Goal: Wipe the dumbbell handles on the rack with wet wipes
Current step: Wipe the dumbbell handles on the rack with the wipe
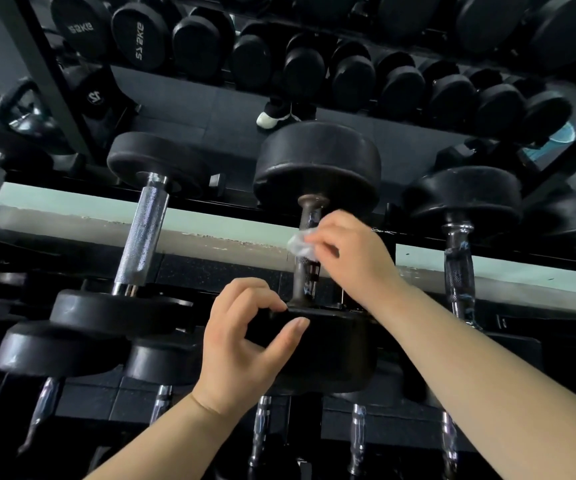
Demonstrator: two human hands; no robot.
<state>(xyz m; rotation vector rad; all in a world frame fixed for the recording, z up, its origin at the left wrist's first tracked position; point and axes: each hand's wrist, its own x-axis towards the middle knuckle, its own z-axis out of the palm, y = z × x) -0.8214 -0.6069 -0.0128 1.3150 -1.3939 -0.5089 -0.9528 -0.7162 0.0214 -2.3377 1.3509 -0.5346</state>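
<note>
A black dumbbell (317,164) lies on the rack in the middle of the head view, its dull rusty handle (305,271) running toward me. My right hand (348,251) pinches a crumpled white wet wipe (298,244) and holds it against the right side of that handle, near its middle. My left hand (241,344) grips the rim of the dumbbell's near weight head (331,355), thumb on its front edge and fingertips on top.
Other dumbbells flank it: one with a knurled chrome handle (142,233) on the left, one with a shiny contoured handle (457,268) on the right. A lower rack tier holds several more. A mirror behind shows a row of dumbbells (348,71) and a white shoe (272,117).
</note>
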